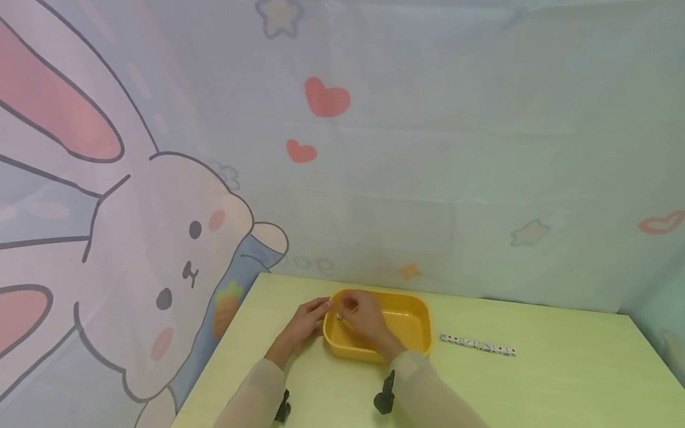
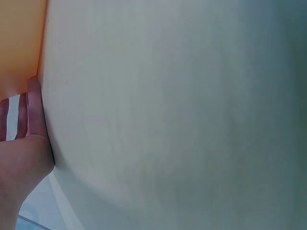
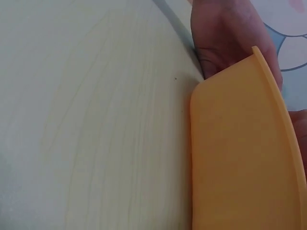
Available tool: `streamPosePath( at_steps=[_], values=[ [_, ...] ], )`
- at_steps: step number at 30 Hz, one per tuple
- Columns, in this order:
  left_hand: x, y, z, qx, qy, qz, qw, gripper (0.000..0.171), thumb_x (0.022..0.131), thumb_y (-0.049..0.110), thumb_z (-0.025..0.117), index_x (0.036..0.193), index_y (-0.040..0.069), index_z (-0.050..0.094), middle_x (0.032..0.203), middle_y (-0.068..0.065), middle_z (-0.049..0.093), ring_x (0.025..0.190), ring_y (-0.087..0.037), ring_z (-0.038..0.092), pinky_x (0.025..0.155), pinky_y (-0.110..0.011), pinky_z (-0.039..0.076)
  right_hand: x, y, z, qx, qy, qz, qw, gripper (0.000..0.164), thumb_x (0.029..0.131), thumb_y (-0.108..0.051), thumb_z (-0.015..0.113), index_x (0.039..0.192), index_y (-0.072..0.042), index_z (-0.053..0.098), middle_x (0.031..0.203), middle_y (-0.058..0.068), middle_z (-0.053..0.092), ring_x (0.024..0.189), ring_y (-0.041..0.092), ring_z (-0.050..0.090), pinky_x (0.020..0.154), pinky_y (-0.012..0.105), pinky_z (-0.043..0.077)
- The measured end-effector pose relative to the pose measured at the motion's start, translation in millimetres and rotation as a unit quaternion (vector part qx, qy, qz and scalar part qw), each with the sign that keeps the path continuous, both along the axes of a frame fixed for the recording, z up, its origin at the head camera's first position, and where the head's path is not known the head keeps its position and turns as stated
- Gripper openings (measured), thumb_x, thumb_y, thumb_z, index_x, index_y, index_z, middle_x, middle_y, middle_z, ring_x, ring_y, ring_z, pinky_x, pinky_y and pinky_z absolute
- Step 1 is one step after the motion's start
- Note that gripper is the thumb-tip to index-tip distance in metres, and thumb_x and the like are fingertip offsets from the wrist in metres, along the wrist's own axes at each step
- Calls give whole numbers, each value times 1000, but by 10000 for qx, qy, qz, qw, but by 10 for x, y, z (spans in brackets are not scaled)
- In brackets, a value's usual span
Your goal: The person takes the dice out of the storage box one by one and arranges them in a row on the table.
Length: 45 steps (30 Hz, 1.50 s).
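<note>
A yellow plastic basin [image 1: 402, 324] stands on the table, and my right hand [image 1: 366, 318] reaches into its left part with bent fingers. At those fingertips is a small whitish die [image 1: 339, 316], which appears pinched between finger and thumb. My left hand [image 1: 306, 323] rests against the basin's left end, fingers extended to its wall. In the left wrist view, straight fingers [image 2: 36, 108] touch the basin's orange-looking side [image 2: 21, 48]. The right wrist view shows the basin's outer wall [image 3: 244, 148] and the left hand [image 3: 230, 38] behind its corner; the right hand is mostly hidden there.
Right of the basin, several white dice [image 1: 478, 345] form a straight row on the pale yellow-green table [image 1: 567, 368]. Behind the table hangs a printed cloth [image 1: 428, 178] with a rabbit and hearts. Dark wrist devices [image 1: 384, 399] sit at both sleeves.
</note>
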<state>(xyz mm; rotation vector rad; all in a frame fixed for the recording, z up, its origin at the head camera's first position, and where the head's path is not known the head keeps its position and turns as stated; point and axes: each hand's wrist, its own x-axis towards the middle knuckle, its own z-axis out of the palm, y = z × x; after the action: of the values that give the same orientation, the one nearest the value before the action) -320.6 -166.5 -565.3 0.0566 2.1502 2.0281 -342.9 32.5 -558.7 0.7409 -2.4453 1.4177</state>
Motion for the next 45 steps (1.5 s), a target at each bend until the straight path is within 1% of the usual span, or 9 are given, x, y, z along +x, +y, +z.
streamPosePath(
  at_steps=[4,9,12,16,23,30,38,42,45],
  values=[
    [-8,16,25,-104,-11,85,9999,55,109,40,61,150,3,58,143,-18,63,124,-27,64,84,-35,64,-17,-6,-34,249,-96,157,9995,14,90,-5,80,103,1,78,92,6,74,87,22,66,81,38,58],
    [-25,44,30,-96,-88,90,9999,54,109,40,61,149,4,58,141,-16,64,122,-28,64,85,-37,64,-6,16,-72,555,-214,109,9982,11,91,-8,80,100,-2,77,92,3,72,87,20,64,83,39,56],
    [-19,52,35,-133,-135,135,9997,54,109,40,61,149,5,58,142,-16,64,122,-28,64,85,-36,63,11,28,-77,570,-325,181,9977,8,90,-6,78,96,-2,75,88,2,69,83,18,61,80,36,56],
    [-12,54,42,-128,-95,225,9996,51,109,38,61,148,5,60,141,-17,64,122,-28,64,83,-36,64,11,20,-91,570,-289,324,9974,6,89,-3,77,93,-1,73,84,2,68,79,17,60,75,33,56],
    [20,83,39,-187,-24,533,9984,47,109,35,61,144,3,63,137,-18,67,119,-28,66,78,-33,64,-18,-6,-141,679,-305,377,9965,6,90,-4,77,92,-2,72,84,3,68,79,15,60,75,31,55],
    [1,116,13,-141,-2,545,9984,47,109,35,61,143,4,64,137,-18,67,117,-28,67,79,-36,64,-13,29,-172,708,-155,233,9971,7,89,-2,78,92,0,71,86,6,68,80,19,59,76,36,56],
    [-32,127,11,-83,-21,442,9990,45,108,35,63,141,5,66,135,-16,68,117,-27,67,79,-37,65,-29,44,-151,854,-269,189,9958,6,91,-5,76,94,-2,71,86,3,66,81,18,59,79,36,56],
    [-22,112,21,-26,-13,467,9989,47,107,36,64,141,3,66,134,-17,69,115,-27,68,79,-38,65,-11,27,-129,736,-219,244,9967,6,91,-3,77,93,-1,71,85,5,67,80,19,59,77,37,56],
    [-6,70,7,-14,-49,475,9989,47,108,35,63,141,2,65,133,-19,68,113,-26,69,77,-36,65,16,-12,-145,657,-345,301,9968,6,91,-3,76,94,0,72,86,5,67,80,18,59,77,35,56]
  ],
)
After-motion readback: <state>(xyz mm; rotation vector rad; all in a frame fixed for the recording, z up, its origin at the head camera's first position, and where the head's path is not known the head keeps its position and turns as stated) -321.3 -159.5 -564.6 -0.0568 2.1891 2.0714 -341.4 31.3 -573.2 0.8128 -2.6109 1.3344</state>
